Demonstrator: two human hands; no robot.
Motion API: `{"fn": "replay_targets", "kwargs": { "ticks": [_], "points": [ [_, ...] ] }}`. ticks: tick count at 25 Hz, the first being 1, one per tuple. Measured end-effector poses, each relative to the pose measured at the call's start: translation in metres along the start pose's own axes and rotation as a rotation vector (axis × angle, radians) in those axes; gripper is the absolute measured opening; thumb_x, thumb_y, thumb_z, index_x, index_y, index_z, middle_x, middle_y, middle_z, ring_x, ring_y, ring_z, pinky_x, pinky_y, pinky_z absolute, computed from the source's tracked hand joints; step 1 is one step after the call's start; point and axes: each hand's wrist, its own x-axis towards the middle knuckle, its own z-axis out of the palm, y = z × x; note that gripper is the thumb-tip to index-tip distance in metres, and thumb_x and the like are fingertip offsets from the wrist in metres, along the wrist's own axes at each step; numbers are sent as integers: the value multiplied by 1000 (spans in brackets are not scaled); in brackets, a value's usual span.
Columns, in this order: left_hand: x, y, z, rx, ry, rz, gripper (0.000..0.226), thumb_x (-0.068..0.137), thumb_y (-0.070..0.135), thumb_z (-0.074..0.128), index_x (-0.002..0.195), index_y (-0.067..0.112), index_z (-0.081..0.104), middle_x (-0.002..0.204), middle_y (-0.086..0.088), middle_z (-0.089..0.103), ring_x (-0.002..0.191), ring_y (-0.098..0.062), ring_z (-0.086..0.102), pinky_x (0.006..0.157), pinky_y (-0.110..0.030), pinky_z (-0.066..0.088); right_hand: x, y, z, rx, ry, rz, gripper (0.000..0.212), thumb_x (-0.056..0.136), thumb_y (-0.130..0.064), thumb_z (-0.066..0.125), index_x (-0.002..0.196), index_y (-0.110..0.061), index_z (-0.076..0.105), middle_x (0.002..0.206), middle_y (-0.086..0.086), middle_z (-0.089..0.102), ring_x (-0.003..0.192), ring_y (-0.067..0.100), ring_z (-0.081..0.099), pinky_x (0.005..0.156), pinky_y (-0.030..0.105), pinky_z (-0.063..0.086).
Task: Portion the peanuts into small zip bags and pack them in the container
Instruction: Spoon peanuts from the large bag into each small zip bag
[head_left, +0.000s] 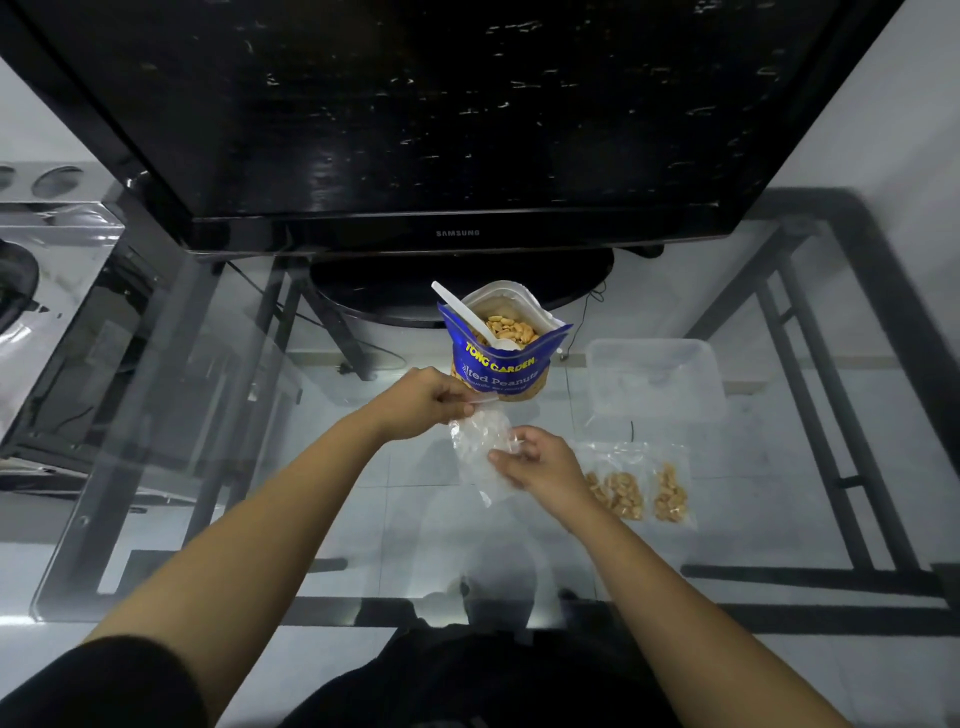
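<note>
A blue peanut bag (501, 364) stands open on the glass table, with peanuts showing inside and a white plastic spoon (470, 314) leaning in it. Just in front of it, my left hand (428, 402) pinches the top edge of an empty clear zip bag (475, 444), and my right hand (540, 462) pinches the same bag lower down on its right side. Two small zip bags with peanuts (641, 488) lie flat to the right of my right hand. A clear plastic container (657, 376) sits behind them, to the right of the peanut bag.
A large black television (415, 114) on a round base stands at the back of the glass table (208, 467). A silver appliance (47, 291) is off the table's left side. The table's dark metal frame shows through the glass.
</note>
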Motion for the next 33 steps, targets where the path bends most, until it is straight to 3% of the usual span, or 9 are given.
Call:
{"fn": "replay_targets", "kwargs": {
  "ticks": [3,6,9,15,18,20,22,28,33],
  "points": [
    [2,-6,7,70,51,-2,21,87,17,63,104,6,68,92,-9,68,75,-13,61,72,-24,54,-1,0,-10,-98,104,-40,14,80,-17,71,89,-20,61,77,1,65,57,8,58,61,22,47],
    [4,-23,30,150,17,-68,20,87,17,62,104,7,67,102,-13,69,78,-13,60,71,-15,47,-5,-3,-28,-267,145,-83,11,89,-20,60,99,-20,65,89,-6,64,71,4,59,66,13,46],
    [4,-39,53,265,36,-153,24,87,22,63,108,10,64,110,-11,67,96,-22,60,85,-26,47,-13,-15,-47,-297,99,-79,17,95,-19,49,104,-24,62,90,-7,61,80,7,60,68,17,48],
    [-8,-36,69,527,234,-185,48,88,40,58,129,16,49,128,-6,56,115,-24,51,95,-36,44,-25,-44,-62,-230,-38,-130,21,97,-12,45,107,-23,59,86,-1,57,70,6,56,65,15,49],
    [-16,-3,57,-25,410,-134,30,91,33,55,114,14,60,111,-5,64,97,-16,59,82,-28,50,-27,-60,-63,-212,-104,-173,24,96,-11,45,100,-28,60,81,-2,56,65,6,53,65,18,47],
    [-21,26,42,-584,332,-114,18,94,23,51,101,13,65,96,-2,68,85,-12,62,73,-20,51,-27,-71,-62,-183,-146,-221,28,96,-8,45,95,-31,60,78,2,55,58,2,51,61,16,46],
    [-25,43,25,-842,184,-77,19,95,15,50,102,14,67,90,0,71,82,-10,65,75,-18,53,-27,-83,-60,-173,-184,-261,28,95,-6,45,96,-30,60,78,8,53,54,1,49,59,15,45],
    [-32,71,-6,-930,108,7,18,87,-2,57,100,8,65,70,3,70,64,-6,64,63,-15,53,-27,-114,-61,-289,-211,-345,24,96,-13,46,101,-31,62,60,-3,51,54,3,49,58,14,43],
    [-32,81,-16,-924,106,55,21,76,2,68,92,14,70,75,-2,67,69,-12,59,66,-20,52,-27,-130,-63,-317,-204,-375,16,91,-22,56,101,-34,61,79,-4,64,72,4,61,69,16,51]
  ]
}}
